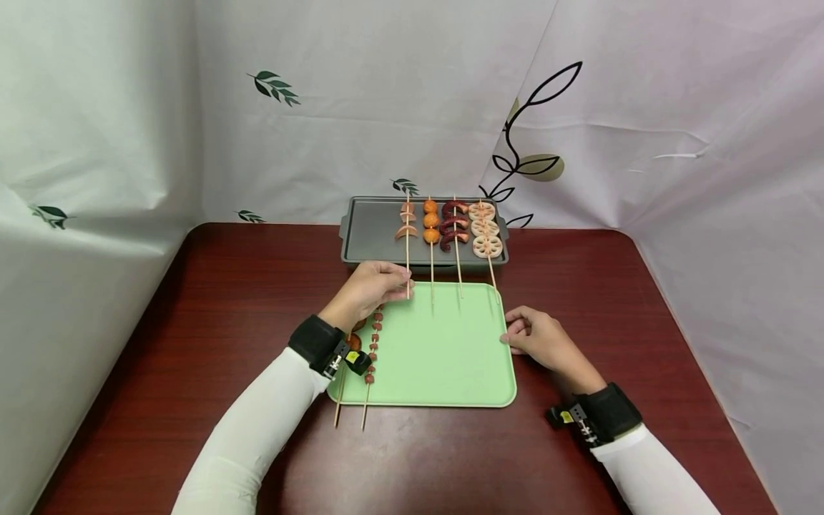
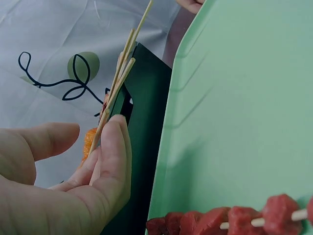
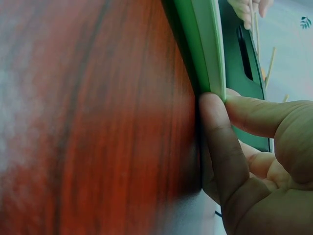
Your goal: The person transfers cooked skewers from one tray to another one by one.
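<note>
My left hand (image 1: 380,287) is at the handle end of a skewer of pink sliced pieces (image 1: 407,213) lying on the dark grill pan (image 1: 373,229). In the left wrist view, the thumb stands apart from the fingers, and the bare skewer stick (image 2: 99,131) passes in the gap beside the fingertips. My right hand (image 1: 541,337) pinches the right rim of a light green tray (image 1: 450,357) between thumb and finger. On the tray's left side lie a skewer of small red meat chunks (image 1: 374,347) and a skewer of brown round pieces (image 1: 353,342), partly hidden by the left wrist.
Also on the pan are skewers of orange balls (image 1: 430,222), dark red octopus tentacles (image 1: 454,224) and lotus root slices (image 1: 486,229). Their sticks jut over the tray's far edge. A pale cloth (image 1: 386,129) hangs behind the reddish-brown table (image 1: 579,286).
</note>
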`<move>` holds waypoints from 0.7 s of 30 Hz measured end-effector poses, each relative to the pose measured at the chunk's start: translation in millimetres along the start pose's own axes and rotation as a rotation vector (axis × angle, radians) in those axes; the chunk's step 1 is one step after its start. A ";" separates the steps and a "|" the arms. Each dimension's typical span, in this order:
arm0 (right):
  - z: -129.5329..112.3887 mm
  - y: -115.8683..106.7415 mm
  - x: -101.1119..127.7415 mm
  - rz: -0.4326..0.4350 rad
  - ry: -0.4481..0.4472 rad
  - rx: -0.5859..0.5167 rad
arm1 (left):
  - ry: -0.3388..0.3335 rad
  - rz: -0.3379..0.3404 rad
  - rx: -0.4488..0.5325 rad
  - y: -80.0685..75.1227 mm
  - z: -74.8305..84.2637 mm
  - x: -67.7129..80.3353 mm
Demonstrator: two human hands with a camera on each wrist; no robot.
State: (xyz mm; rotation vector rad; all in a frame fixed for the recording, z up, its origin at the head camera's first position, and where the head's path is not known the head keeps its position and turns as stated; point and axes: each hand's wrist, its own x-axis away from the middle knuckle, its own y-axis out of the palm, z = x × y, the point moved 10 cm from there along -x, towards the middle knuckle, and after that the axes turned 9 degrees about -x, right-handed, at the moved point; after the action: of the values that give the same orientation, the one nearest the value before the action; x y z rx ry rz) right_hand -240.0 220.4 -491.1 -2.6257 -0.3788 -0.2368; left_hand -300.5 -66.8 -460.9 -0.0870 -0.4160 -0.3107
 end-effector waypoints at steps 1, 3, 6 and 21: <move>0.0 0.1 -0.2 0.000 0.000 0.000 | 0.001 0.005 0.006 -0.1 0.6 -0.8; 0.1 0.1 -0.7 0.002 0.003 -0.001 | 0.009 0.011 0.019 0.1 1.7 -2.4; 0.5 0.2 -1.1 0.004 0.009 0.001 | 0.021 0.028 0.035 0.0 3.1 -4.1; 1.8 -0.2 0.1 0.011 0.022 -0.007 | 0.055 0.077 0.016 -1.2 5.8 -4.4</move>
State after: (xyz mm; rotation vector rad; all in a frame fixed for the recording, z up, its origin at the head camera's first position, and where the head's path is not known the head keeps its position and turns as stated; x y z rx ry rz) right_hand -239.7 221.5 -492.7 -2.6296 -0.3566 -0.2631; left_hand -306.9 -65.9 -457.4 -0.0782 -0.3600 -0.2334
